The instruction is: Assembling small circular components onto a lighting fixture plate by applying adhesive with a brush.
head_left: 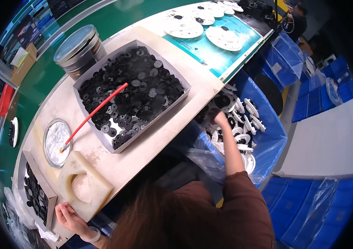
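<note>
I'm seeing the right hand (216, 117) resting among white discs (249, 124) in the blue-lined bin (274, 141), three o'clock; its grip I cannot tell. The left hand (70, 220), half past seven, is curling loosely, apparently pinching nothing, beside a cream block (99, 184). I'm judging this piece barely begun: the block's opening is holding none, and many binned discs are remaining, looking round, some black-centred.

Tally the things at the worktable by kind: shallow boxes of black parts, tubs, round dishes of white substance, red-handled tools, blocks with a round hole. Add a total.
Shallow boxes of black parts: 2
Tub: 1
Round dish: 1
Red-handled tool: 1
Block with a round hole: 1
Total: 6
</note>
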Demonstrator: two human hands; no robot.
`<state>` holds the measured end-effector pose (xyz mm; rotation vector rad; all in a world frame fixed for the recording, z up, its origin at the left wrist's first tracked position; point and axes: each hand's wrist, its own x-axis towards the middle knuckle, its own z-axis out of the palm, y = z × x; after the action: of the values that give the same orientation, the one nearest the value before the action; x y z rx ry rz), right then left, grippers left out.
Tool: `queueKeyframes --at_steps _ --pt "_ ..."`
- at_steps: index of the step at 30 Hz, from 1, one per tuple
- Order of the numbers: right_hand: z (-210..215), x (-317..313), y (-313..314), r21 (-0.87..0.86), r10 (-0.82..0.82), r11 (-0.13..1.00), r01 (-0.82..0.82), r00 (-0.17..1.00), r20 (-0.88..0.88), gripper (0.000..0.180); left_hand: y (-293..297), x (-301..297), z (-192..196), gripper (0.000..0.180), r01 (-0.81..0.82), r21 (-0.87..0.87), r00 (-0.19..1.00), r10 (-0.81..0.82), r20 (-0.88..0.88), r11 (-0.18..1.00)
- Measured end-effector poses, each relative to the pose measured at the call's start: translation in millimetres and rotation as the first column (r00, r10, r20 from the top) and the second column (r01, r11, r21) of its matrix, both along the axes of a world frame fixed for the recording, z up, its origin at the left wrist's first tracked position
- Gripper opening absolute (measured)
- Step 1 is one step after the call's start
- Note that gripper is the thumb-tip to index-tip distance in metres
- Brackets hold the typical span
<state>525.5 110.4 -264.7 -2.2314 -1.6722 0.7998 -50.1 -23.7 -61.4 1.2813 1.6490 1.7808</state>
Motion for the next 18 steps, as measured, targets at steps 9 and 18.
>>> queueKeyframes --at_steps 9,18 --pt "236.7 -4.6 -67.2 0.093 0.055 0.995 0.021 0.672 -0.738 0.032 3.0 2.4 3.7 0.019 0.071 0.039 0.996 -0.073 0.047 0.997" --pt "316.3 -187.6 -30.8 0.377 0.452 0.844 -0.381 0.126 -0.883 0.039 1.2 61.8 54.4 0.027 0.115 0.163 0.927 -0.046 -0.373 0.98"
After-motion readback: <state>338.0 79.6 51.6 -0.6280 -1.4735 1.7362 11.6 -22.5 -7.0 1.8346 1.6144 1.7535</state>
